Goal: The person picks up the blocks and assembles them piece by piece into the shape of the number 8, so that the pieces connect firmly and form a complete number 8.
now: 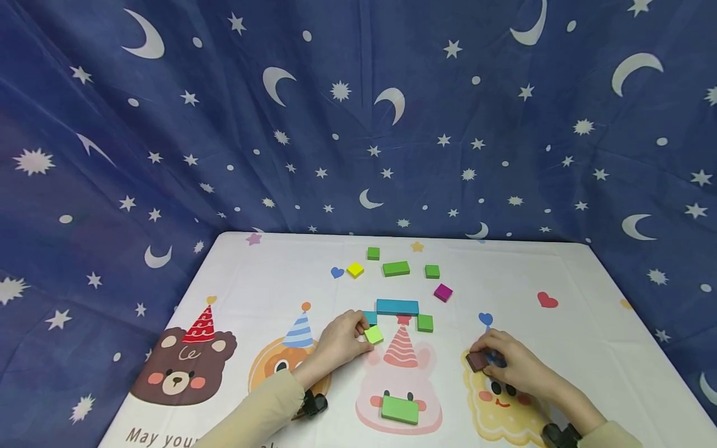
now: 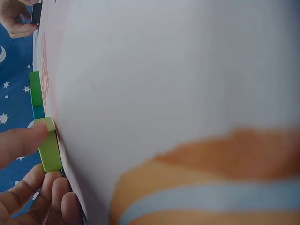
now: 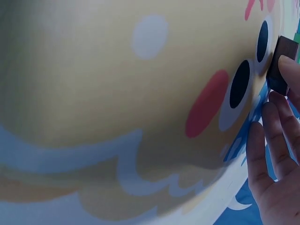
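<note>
My left hand (image 1: 338, 339) pinches a yellow-green block (image 1: 373, 335) between thumb and fingers. That block stands at the near side of a partly covered blue block (image 1: 370, 318). Just behind them lies a long blue block (image 1: 397, 307), with a green block (image 1: 425, 323) at its right near corner. Farther right, my right hand (image 1: 515, 362) grips a dark brown block (image 1: 477, 361) over the printed yellow biscuit figure. In the right wrist view the thumb presses the face of the brown block (image 3: 281, 47).
At the back lie a small green block (image 1: 373, 253), a yellow block (image 1: 355, 269), a longer green block (image 1: 396, 269), another green block (image 1: 432, 271) and a magenta block (image 1: 443, 292). A green rectangular block (image 1: 400, 410) lies near the front on the printed white tablecloth (image 1: 582, 311).
</note>
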Demonstrator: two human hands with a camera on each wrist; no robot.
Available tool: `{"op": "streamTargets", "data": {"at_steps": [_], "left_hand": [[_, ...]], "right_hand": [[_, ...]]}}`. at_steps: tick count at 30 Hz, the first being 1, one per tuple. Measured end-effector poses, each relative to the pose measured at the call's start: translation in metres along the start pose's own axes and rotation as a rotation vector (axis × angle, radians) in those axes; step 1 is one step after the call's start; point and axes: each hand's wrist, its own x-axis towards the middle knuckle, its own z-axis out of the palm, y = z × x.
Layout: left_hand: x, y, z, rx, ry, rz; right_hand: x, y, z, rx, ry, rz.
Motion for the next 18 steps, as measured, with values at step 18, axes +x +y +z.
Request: {"op": "streamTargets", "data": {"at_steps": [18], "left_hand": [[0.0006, 0.0004, -0.0011, 0.018, -0.011, 0.005]], "right_hand": [[0.0053, -0.0059, 0.0025, 0.020, -0.027, 0.096]]}}
